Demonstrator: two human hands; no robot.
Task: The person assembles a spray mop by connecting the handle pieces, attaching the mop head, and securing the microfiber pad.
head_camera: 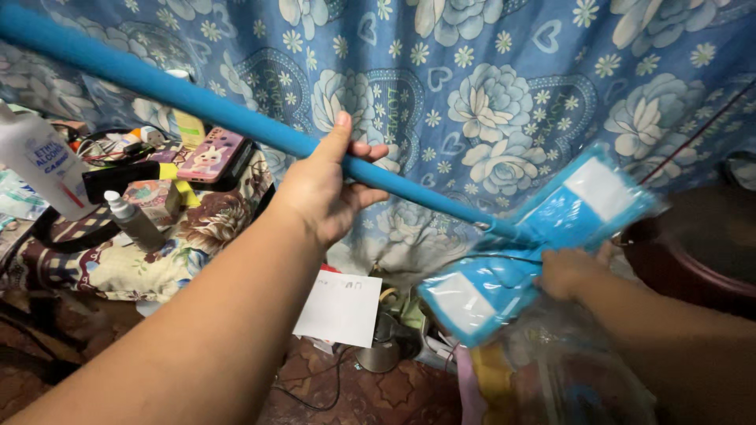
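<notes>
Both arms are stretched out from below. A blue pole (236, 118) is gripped by the left hand (319, 189), fingers curled around it. The mop head (535, 236), wrapped in clear plastic, is pinched by the right hand (567, 271). Further back, bottles (47, 165) and a phone (209, 153) are piled before a flowered curtain (488, 94).

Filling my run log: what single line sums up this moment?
left hand: grips blue mop pole | right hand: on blue mop head | behind: floral cloth

A blue-handled flat mop (236, 118) is slanting down rightward in midair, its plastic-wrapped blue-and-white head (535, 244) tilting at the lower end.
</notes>
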